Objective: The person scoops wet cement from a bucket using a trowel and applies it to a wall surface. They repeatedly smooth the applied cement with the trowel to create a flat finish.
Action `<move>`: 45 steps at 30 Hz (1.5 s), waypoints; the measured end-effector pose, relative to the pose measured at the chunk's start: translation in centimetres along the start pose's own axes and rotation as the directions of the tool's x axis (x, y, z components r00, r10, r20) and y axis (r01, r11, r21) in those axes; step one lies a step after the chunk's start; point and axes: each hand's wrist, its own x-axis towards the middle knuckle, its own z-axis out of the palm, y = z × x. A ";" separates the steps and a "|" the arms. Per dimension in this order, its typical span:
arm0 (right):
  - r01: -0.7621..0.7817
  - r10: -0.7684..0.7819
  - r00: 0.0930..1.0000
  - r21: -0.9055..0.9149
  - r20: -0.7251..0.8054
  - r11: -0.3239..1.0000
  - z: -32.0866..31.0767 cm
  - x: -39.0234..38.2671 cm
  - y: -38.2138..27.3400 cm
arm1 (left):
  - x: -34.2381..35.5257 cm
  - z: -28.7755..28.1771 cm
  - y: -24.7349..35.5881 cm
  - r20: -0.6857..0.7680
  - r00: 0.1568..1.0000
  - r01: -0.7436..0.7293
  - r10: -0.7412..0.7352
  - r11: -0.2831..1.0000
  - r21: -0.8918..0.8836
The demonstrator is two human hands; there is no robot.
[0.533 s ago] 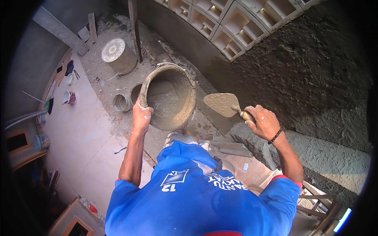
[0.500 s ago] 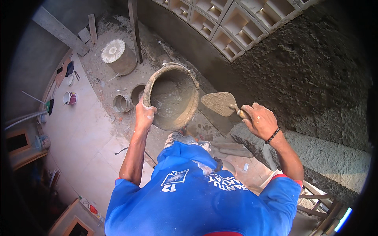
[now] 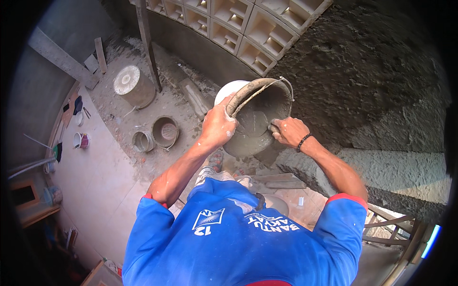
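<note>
My left hand [image 3: 218, 125] is closed around the thick, mortar-caked rim of a bucket [image 3: 244, 94], tilted over in front of me. Wet grey mortar [image 3: 254, 123] coats the bucket's inside, and its wire handle lies up along the rim. At the right side of the bucket mouth, my right hand [image 3: 290, 132] has its fingers wrapped round the handle of a trowel. The trowel's blade points into the bucket and is hardly distinguishable against the mortar.
A rough mortared wall [image 3: 362, 71] rises on the right, with pale ventilation blocks [image 3: 260, 28] above and a ledge [image 3: 396, 174] below. An upturned drum [image 3: 135, 88], a dark bucket [image 3: 165, 131] and a small pail [image 3: 142, 141] stand left. A wooden post [image 3: 148, 45] stands behind.
The bucket has moved right, towards the wall, and tipped over further. My right hand has brought the trowel left from beside the wall into the bucket mouth.
</note>
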 end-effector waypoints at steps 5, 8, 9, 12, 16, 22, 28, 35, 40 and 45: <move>-0.028 0.090 0.986 0.397 -0.138 0.918 7.0 -2.3 0.9 | 0.3 2.1 0.1 0.037 0.997 -0.063 0.062 0.998 0.022; -0.109 0.191 0.971 0.451 -0.141 0.886 6.3 -3.6 0.8 | 0.5 2.0 -0.1 0.053 0.992 -0.117 0.118 0.993 -0.036; -0.004 0.162 0.950 0.509 -0.266 0.861 5.8 -4.3 1.2 | 0.9 2.0 -0.3 0.051 0.986 -0.149 0.158 0.979 -0.142; -0.063 0.200 0.932 0.408 -0.303 0.911 2.2 -6.5 3.0 | 1.8 2.5 0.0 0.094 0.976 -0.150 0.196 0.919 -0.365; -0.121 0.217 0.943 0.346 -0.254 0.930 -4.3 -9.6 5.0 | 1.5 3.0 3.2 0.127 0.981 -0.071 0.145 0.885 -0.461; -0.094 0.159 0.965 0.289 -0.211 0.953 -16.0 -14.9 4.7 | 1.6 3.5 4.2 0.024 0.985 -0.133 0.173 0.828 -0.545; -0.034 0.057 0.986 0.149 -0.154 0.988 -26.8 -17.3 1.2 | 0.9 2.7 2.4 -0.055 0.986 -0.162 0.158 0.822 -0.545; -0.029 0.095 0.985 0.405 -0.144 0.914 -31.0 -15.6 5.2 | -0.7 2.7 -0.5 -0.115 0.988 -0.151 0.107 0.841 -0.519; -0.226 0.290 0.609 0.189 -0.738 0.956 -36.4 -15.6 10.5 | -2.0 3.9 -3.3 -0.136 0.989 -0.116 0.063 0.898 -0.424; -0.151 0.273 0.697 0.236 -0.663 0.960 -35.6 -19.5 11.1 | -2.7 4.4 -4.0 -0.123 0.991 -0.095 0.046 0.898 -0.429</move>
